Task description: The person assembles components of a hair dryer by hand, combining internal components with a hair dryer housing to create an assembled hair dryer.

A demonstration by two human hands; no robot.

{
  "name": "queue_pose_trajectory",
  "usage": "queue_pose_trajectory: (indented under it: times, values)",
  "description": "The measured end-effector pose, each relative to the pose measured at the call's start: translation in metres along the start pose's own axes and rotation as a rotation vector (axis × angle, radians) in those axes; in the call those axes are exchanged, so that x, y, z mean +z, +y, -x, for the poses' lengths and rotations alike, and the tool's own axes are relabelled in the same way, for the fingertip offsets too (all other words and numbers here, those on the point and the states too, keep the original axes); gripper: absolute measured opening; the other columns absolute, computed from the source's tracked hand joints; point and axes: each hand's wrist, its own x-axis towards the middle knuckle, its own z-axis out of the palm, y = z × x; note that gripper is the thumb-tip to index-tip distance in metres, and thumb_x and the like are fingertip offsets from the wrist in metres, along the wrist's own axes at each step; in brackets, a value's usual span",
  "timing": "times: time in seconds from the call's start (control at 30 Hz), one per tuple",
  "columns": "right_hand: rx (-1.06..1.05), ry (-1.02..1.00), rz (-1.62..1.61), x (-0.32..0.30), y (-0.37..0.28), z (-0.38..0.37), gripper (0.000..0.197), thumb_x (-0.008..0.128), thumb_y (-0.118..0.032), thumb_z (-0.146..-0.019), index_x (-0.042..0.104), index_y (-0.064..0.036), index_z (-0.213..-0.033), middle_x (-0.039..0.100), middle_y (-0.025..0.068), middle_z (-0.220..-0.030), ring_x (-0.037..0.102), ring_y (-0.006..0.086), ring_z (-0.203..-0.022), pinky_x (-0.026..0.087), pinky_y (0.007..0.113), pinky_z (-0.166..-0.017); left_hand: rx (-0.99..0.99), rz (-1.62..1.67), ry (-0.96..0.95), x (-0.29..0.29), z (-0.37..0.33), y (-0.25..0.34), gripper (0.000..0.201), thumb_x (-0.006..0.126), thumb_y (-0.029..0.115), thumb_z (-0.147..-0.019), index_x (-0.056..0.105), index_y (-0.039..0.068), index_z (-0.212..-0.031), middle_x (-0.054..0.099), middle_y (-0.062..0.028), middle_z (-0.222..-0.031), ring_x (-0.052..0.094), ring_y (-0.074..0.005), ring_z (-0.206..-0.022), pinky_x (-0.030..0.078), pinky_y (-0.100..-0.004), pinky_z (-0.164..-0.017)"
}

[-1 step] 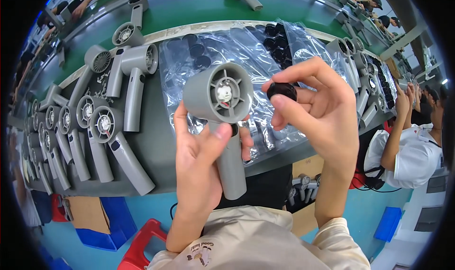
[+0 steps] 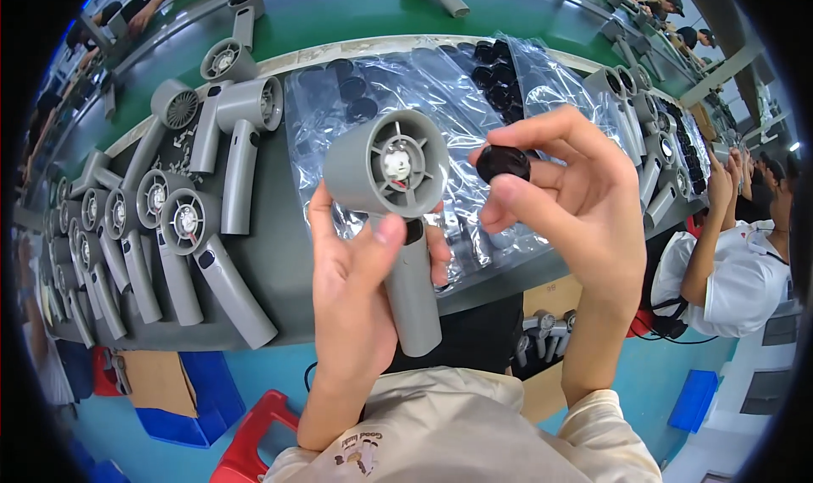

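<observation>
My left hand (image 2: 351, 292) is wrapped round the neck of a grey handheld fan (image 2: 415, 301), held upright with its round head facing right and toward me. Inside the head show spokes, a white hub and a bit of red wire. My right hand (image 2: 576, 203) pinches a round black cap (image 2: 503, 164) between thumb and fingers, just right of the fan head and apart from it. Behind both hands lies a clear plastic bag (image 2: 406, 85) with black round caps (image 2: 500, 76) in and beside it.
Several grey fans (image 2: 186, 220) lie on the dark table at left, others (image 2: 648, 144) at right. Beyond runs a green conveyor (image 2: 339, 17). Below are a red stool (image 2: 254, 441), a blue bin (image 2: 190, 407) and a box of fans (image 2: 546, 339). A co-worker in white (image 2: 745, 288) sits at right.
The black cap has tilted slightly in my right fingers, showing more of its face. My right hand has shifted a touch; the fan is almost still.
</observation>
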Motion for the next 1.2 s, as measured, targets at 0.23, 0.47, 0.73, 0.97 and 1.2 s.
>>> queue_pose_trajectory:
  times: [0.23, 0.47, 0.73, 0.97, 1.2]
  values:
    - [0.115, -0.081, -0.21, -0.008, 0.004, 0.013, 0.036, 0.053, -0.01, -0.088, 0.047, 0.0088, -0.118, 0.058, 0.0297, -0.108, 0.067, 0.0319, -0.087, 0.058, 0.031, -0.063, -0.015, 0.133, 0.023, 0.001, 0.002, -0.002, 0.049, 0.044, 0.04, -0.096, 0.021, 0.012, -0.129, 0.055, -0.0185, -0.105, 0.061, -0.024, -0.075, 0.052, -0.0374, -0.062]
    - [0.0, -0.049, -0.149, -0.01, 0.011, 0.017, 0.038, 0.056, -0.015, -0.088, 0.047, 0.0045, -0.119, 0.056, 0.0325, -0.105, 0.066, 0.026, -0.074, 0.055, 0.028, -0.059, 0.122, 0.025, 0.018, 0.017, 0.012, -0.002, 0.06, 0.028, 0.05, -0.097, 0.019, 0.012, -0.143, 0.053, -0.0174, -0.112, 0.06, -0.0237, -0.08, 0.058, -0.0424, -0.071]
    - [-0.142, 0.002, -0.277, -0.003, 0.015, 0.017, 0.052, 0.071, -0.014, -0.077, 0.046, 0.0029, -0.12, 0.053, 0.03, -0.109, 0.065, 0.0265, -0.08, 0.056, 0.032, -0.07, 0.147, -0.098, -0.035, 0.023, 0.015, 0.002, 0.062, 0.029, 0.046, -0.097, 0.003, 0.019, -0.145, 0.048, -0.02, -0.122, 0.062, -0.028, -0.086, 0.058, -0.0478, -0.073]
    - [-0.211, -0.058, -0.13, -0.005, 0.007, 0.017, 0.052, 0.074, -0.015, -0.075, 0.047, 0.0051, -0.114, 0.053, 0.0298, -0.111, 0.062, 0.0267, -0.093, 0.055, 0.032, -0.077, 0.188, -0.126, -0.057, 0.022, 0.019, 0.002, 0.065, 0.032, 0.048, -0.096, 0.005, 0.017, -0.146, 0.045, -0.0186, -0.127, 0.062, -0.0282, -0.094, 0.057, -0.0427, -0.077]
    - [-0.463, -0.087, 0.037, -0.004, 0.012, 0.019, 0.045, 0.074, 0.0, -0.068, 0.051, 0.0045, -0.107, 0.054, 0.0315, -0.11, 0.058, 0.0297, -0.101, 0.05, 0.034, -0.085, 0.209, -0.134, -0.121, 0.018, 0.02, 0.001, 0.065, 0.034, 0.048, -0.096, 0.006, 0.017, -0.146, 0.039, -0.0144, -0.136, 0.05, -0.0283, -0.118, 0.052, -0.0421, -0.087]
